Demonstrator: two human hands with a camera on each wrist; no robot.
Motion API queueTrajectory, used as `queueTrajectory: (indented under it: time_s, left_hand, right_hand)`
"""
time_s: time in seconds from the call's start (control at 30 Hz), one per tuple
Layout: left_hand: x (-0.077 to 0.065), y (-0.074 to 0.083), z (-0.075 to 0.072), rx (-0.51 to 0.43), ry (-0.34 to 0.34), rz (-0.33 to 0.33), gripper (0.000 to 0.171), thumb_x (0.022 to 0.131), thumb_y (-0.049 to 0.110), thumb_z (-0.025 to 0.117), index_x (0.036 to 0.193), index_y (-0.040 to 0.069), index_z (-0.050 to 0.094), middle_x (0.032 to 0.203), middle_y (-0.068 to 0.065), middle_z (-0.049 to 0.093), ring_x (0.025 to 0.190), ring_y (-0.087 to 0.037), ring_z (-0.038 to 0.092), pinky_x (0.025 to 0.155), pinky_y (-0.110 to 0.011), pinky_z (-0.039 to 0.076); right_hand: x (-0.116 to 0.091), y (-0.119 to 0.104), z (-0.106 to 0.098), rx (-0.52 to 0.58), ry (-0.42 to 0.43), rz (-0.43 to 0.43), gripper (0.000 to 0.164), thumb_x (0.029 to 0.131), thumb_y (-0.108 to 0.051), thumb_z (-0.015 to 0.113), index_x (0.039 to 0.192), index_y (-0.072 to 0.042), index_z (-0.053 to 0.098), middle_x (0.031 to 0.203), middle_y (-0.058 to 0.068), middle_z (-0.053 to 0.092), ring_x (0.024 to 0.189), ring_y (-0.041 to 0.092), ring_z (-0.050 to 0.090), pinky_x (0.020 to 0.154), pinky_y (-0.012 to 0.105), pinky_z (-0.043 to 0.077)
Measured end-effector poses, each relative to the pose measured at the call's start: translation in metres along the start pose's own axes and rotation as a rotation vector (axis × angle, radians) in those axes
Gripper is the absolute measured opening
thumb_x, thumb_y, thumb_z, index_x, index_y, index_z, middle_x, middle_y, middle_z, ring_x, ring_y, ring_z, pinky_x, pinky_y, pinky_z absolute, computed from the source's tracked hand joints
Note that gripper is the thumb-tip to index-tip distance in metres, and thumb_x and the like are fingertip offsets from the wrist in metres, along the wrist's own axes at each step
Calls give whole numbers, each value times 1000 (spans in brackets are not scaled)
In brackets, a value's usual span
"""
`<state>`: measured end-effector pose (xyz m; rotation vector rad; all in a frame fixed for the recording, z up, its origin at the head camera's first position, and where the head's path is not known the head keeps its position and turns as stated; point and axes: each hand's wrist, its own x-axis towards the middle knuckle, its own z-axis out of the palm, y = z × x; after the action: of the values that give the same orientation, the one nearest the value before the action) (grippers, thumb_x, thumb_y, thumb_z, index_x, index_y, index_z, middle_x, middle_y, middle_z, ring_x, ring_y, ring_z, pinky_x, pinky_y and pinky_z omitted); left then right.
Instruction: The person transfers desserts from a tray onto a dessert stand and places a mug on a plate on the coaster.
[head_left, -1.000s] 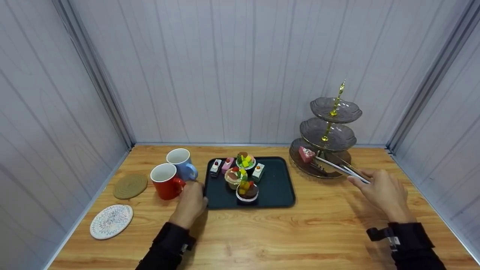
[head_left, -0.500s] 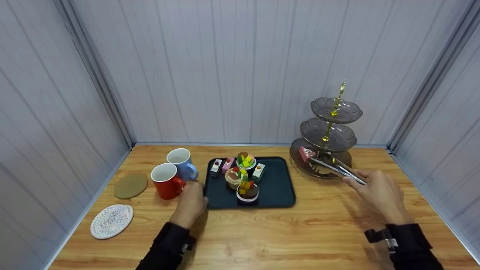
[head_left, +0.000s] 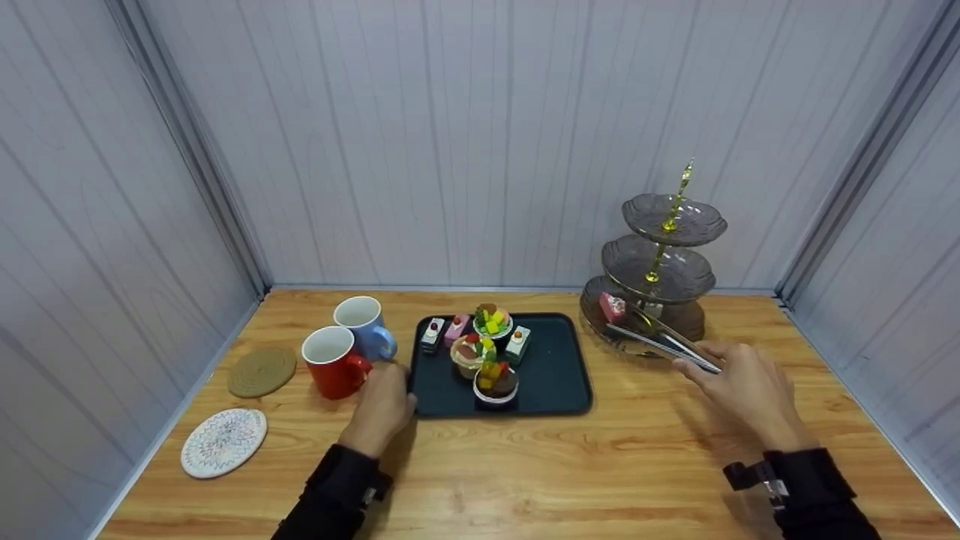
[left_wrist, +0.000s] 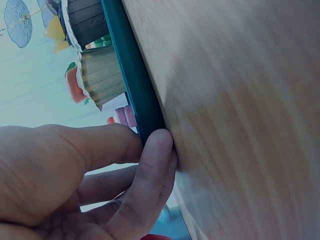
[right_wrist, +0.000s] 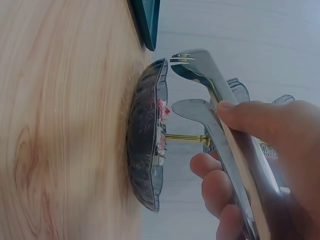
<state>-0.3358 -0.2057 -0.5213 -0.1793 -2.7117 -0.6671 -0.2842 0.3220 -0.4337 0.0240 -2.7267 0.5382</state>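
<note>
My left hand (head_left: 380, 405) pinches the near-left edge of the dark tray (head_left: 551, 375). In the left wrist view, the thumb and fingers (left_wrist: 155, 155) meet at the rim. My right hand (head_left: 750, 390) grips metal serving tongs (head_left: 667, 346), whose two arms are spread apart with nothing seen between their ends. The tongs' tips are over the front of the bottom plate (right_wrist: 145, 135) of a three-tier stand. A pink cake slice (head_left: 613, 307) sits on that plate, just beyond the tips. In the right wrist view the tongs look apart from the slice.
Several small cakes and fruit cups, such as a chocolate one (head_left: 495, 384), stand on the tray's left half. A red mug (head_left: 330, 367) and a blue mug (head_left: 361, 322) are beside my left hand. A tan coaster (head_left: 261, 372) and a white coaster (head_left: 223, 443) lie farther left.
My right hand has shifted left and the tongs' ends have spread wider, with the near tip now in front of the pink slice. The left hand and tray stay put.
</note>
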Motion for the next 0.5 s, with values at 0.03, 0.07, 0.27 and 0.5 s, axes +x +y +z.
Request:
queueTrajectory:
  time_s: [0.03,0.07,0.27,0.5]
  left_hand:
    - [2,-5,6,2,8,6,11,69,-1,75,78,5,73,81,-18,66,77,-39,71,62,-54,56]
    - [3,-10,11,4,16,13,10,69,0,75,77,6,72,81,-18,66,76,-38,71,62,-53,56]
    - [11,-34,35,-11,48,52,12,67,2,75,71,11,69,76,-16,64,72,-39,69,60,-52,55]
    - [13,-38,36,-12,-1,10,11,70,5,77,74,13,70,77,-15,63,73,-36,69,63,-51,55]
  right_hand:
    - [0,-1,1,4,2,-7,55,89,-66,76,123,-22,81,76,5,70,54,14,35,44,32,23]
    - [0,-2,3,7,4,-13,56,89,-66,76,123,-22,81,75,6,71,53,13,34,44,32,23]
    - [-2,-9,12,14,22,-71,58,89,-66,75,125,-20,81,72,8,67,49,10,30,42,29,21]
    - [-4,-20,21,43,16,-131,57,89,-64,77,125,-20,80,116,13,81,89,35,77,55,39,47]
